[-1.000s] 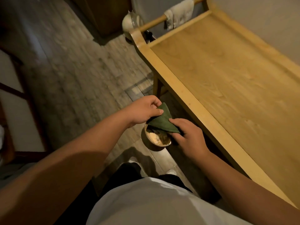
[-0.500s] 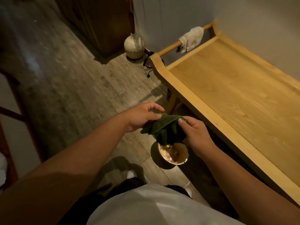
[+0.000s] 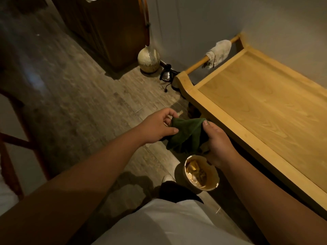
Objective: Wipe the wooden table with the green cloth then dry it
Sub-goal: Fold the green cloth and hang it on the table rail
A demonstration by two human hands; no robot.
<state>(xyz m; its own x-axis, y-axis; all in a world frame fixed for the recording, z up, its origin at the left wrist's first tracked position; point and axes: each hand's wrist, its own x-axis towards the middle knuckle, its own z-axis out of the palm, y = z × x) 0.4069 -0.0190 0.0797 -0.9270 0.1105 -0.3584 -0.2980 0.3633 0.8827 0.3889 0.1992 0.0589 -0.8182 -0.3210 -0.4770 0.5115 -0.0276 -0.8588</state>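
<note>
Both of my hands hold the dark green cloth (image 3: 187, 134) in the air beside the table's near edge. My left hand (image 3: 157, 127) pinches its left corner and my right hand (image 3: 216, 141) grips its right side with the thumb on top. The cloth hangs bunched between them, above a round bowl (image 3: 201, 172) on the floor. The light wooden table (image 3: 261, 112) stretches along the right, its top bare. A pale cloth (image 3: 218, 53) hangs on the table's end rail at the far end.
A round vase (image 3: 148, 59) stands on the floor by the wall, next to a dark wooden cabinet (image 3: 109, 29). A small black object with a cable (image 3: 166, 75) lies near the table's far corner. Dark chair legs (image 3: 16, 138) stand at the left.
My hands have lifted the green cloth up from the bowl and spread it slightly. The view has tilted up, showing more of the vase and cabinet.
</note>
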